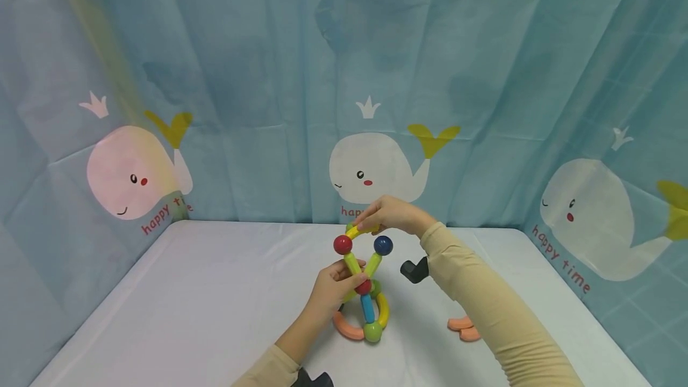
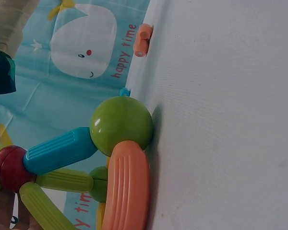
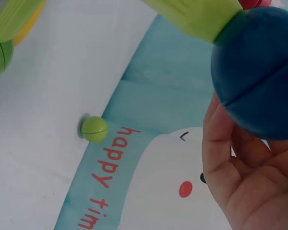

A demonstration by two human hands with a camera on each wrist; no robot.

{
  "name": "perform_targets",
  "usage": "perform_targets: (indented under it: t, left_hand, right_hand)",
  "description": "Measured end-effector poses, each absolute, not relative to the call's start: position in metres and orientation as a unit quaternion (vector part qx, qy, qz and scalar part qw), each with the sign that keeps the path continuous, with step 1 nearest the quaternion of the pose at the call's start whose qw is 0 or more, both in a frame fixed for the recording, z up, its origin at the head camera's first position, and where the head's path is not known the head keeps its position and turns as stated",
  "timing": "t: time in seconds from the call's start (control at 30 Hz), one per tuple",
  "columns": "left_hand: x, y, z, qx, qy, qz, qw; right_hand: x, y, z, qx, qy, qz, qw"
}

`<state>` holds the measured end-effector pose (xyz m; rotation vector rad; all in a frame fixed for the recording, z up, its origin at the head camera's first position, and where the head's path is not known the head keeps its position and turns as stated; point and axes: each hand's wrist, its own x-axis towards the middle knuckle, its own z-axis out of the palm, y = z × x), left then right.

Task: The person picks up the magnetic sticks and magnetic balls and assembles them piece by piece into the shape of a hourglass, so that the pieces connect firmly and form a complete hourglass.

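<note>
A toy of magnetic sticks and balls stands on the white table. Its ring base joins a salmon curved stick (image 1: 348,328), a yellow curved stick (image 1: 383,310) and a green ball (image 1: 372,332). From that ball a blue stick (image 1: 368,309) rises to a red ball (image 1: 364,287), which my left hand (image 1: 329,291) holds between thumb and fingers. Two lime sticks spread upward to an upper red ball (image 1: 343,245) and a dark blue ball (image 1: 383,245). Above them my right hand (image 1: 396,215) pinches a yellow curved stick (image 1: 353,232), one end at the upper red ball.
Salmon curved sticks (image 1: 466,329) lie on the table to the right. A loose green ball (image 3: 94,129) rests near the table's back edge. Behind the table hangs a blue curtain (image 1: 258,166) printed with whales. A small light-blue piece (image 2: 125,91) shows past the base.
</note>
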<state>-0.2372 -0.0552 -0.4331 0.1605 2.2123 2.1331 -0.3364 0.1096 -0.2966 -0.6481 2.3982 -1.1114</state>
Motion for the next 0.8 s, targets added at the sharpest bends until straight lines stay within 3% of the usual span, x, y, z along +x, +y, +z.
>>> perform_targets:
  t: [0.5,0.8]
  left_hand:
    - [-0.237,-0.056,-0.434,0.054,0.717,0.695,0.027]
    - [-0.237,-0.054,-0.433,0.049,0.716,0.696,0.024]
  right_hand:
    - [-0.327,0.113,-0.312,-0.153,0.853,-0.462,0.191]
    - [-0.314,0.110,-0.317,-0.104,0.853,-0.491,0.147]
